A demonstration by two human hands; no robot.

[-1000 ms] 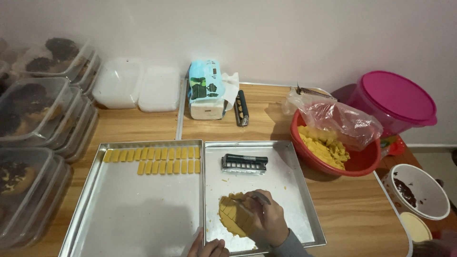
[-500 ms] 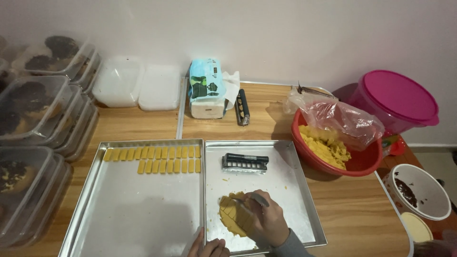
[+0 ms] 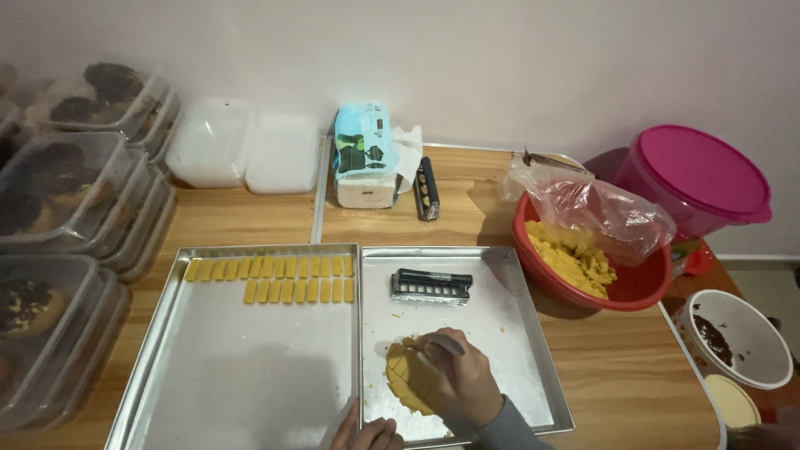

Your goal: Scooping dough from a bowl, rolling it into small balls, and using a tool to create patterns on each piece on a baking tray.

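Pale wall stands behind a wooden desk that carries everything. Two shiny metal trays lie side by side at the near edge: the left tray holds two rows of small yellow dough bars along its far side, and the right tray holds a flat yellow dough slab near its near-left corner. Stacked clear plastic containers with dark contents fill the left side, and two white lidded boxes sit at the far wall. To the right, a pink lidded tub stands behind a red bowl of yellow dough, with a clear plastic bag draped over its far rim. A white bowl with dark smears sits at the near right. A tissue pack rests far centre, a dark tool just beside it. A black ridged cutter lies on the right tray, apart from the slab. The right hand rests on the slab, its grip closed around a thin metal blade pressed at the dough. The left hand shows only its fingertips at the near tray edge; I cannot tell its grip.
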